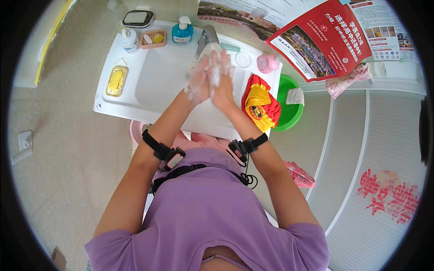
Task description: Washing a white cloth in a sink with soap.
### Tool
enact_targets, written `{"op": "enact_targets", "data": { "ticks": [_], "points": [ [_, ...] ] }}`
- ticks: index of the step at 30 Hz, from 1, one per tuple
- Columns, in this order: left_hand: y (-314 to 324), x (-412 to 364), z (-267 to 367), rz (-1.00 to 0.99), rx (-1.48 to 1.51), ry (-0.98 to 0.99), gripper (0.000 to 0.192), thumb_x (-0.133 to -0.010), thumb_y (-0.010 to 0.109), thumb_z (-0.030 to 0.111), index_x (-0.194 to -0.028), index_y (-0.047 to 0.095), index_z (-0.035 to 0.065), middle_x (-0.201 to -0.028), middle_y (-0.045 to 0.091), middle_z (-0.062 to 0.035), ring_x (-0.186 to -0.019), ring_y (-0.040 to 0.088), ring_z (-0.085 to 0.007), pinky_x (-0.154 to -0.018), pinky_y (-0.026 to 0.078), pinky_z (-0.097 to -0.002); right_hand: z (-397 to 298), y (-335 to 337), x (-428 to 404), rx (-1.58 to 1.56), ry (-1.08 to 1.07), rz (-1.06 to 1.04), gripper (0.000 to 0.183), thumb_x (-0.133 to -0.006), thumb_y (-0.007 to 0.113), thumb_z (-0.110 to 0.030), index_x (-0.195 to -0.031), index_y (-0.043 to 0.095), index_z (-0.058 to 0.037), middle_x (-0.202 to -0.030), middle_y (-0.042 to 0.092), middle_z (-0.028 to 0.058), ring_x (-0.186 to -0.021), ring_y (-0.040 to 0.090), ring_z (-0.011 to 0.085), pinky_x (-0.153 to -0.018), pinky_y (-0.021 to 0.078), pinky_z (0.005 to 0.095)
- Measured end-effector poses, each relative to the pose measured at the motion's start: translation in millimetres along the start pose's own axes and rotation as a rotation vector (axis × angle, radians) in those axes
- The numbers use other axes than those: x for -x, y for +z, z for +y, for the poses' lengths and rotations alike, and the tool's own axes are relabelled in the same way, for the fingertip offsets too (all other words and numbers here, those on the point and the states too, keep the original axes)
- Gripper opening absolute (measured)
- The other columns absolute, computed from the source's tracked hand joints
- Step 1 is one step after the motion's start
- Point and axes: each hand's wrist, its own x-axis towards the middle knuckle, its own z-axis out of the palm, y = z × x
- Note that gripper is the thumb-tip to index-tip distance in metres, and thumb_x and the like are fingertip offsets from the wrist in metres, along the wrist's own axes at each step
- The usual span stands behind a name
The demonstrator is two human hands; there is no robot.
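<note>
My left hand (199,81) and my right hand (223,83) are together over the white washbasin (159,81), fingers pointing to the tap (207,35). White soap foam coats both, thickest on the left wrist and between the hands. A pale, wet-looking thing (209,50), perhaps a cloth, shows beyond and beside my fingers. Blur and foam hide whether either hand grips it. A red and yellow satin garment (259,101) lies on the basin's right edge, close to my right forearm.
Around the rim stand a blue soap pump bottle (182,31), a white pump bottle (129,41), a pink bottle (268,63), and soap dishes (117,81) (153,39) (137,18). A green basin (290,111) sits at the right, a pink basin (136,130) below left. Posters (318,40) cover the wall.
</note>
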Motion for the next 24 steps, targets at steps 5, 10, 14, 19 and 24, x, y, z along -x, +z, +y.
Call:
{"op": "enact_targets", "data": {
  "ticks": [5,10,14,19,24],
  "points": [
    [6.3,9.7,9.1,-0.070,-0.011,-0.003,0.062,-0.099,0.039,0.047,-0.142,0.034,0.0027,-0.140,0.046,-0.0137,-0.131,0.044,-0.0300,-0.112,0.031,-0.0454,48.3,-10.1,-20.2,-0.897,0.362,-0.063,0.067,-0.097,0.049,-0.039,-0.146,0.028,0.0011,-0.146,0.032,0.0239,-0.134,0.034,0.0328,-0.110,0.0283,0.0359],
    [12.6,16.4,29.4,-0.093,0.068,0.094,0.057,-0.099,0.041,0.043,-0.139,0.039,0.0019,-0.136,0.050,-0.0153,-0.127,0.047,-0.0308,-0.110,0.034,-0.0457,57.4,-21.8,7.8,-0.967,0.387,-0.410,0.046,-0.093,0.061,-0.026,-0.127,0.052,0.0031,-0.115,0.062,0.0100,-0.104,0.058,0.0195,-0.094,0.0433,0.0311],
    [-0.2,5.0,14.2,0.084,-0.105,0.318,0.046,-0.101,0.041,0.034,-0.132,0.047,0.0010,-0.128,0.056,-0.0141,-0.117,0.055,-0.0288,-0.104,0.042,-0.0433,9.6,-18.5,8.3,-0.635,0.235,-0.016,0.029,-0.095,0.059,-0.023,-0.110,0.057,0.0015,-0.089,0.066,0.0141,-0.075,0.062,0.0220,-0.069,0.0493,0.0319],
    [-21.7,-7.0,-1.6,0.046,-0.118,0.064,0.032,-0.101,0.043,0.020,-0.126,0.051,0.0025,-0.120,0.059,-0.0097,-0.110,0.059,-0.0202,-0.097,0.047,-0.0358,-13.4,-15.2,-9.3,-0.157,0.179,0.176,0.032,-0.092,0.057,-0.033,-0.081,0.063,-0.0032,-0.067,0.061,0.0232,-0.067,0.060,0.0451,-0.056,0.0468,0.0457],
    [-18.0,-10.6,-1.8,0.060,-0.149,0.025,0.035,-0.102,0.039,0.031,-0.120,0.055,0.0050,-0.112,0.062,-0.0068,-0.102,0.060,-0.0162,-0.092,0.048,-0.0322,-18.2,6.2,-9.5,-0.278,0.239,0.373,0.031,-0.087,0.061,-0.033,-0.079,0.069,-0.0042,-0.066,0.062,0.0241,-0.066,0.062,0.0426,-0.060,0.0482,0.0484]
  ]
}}
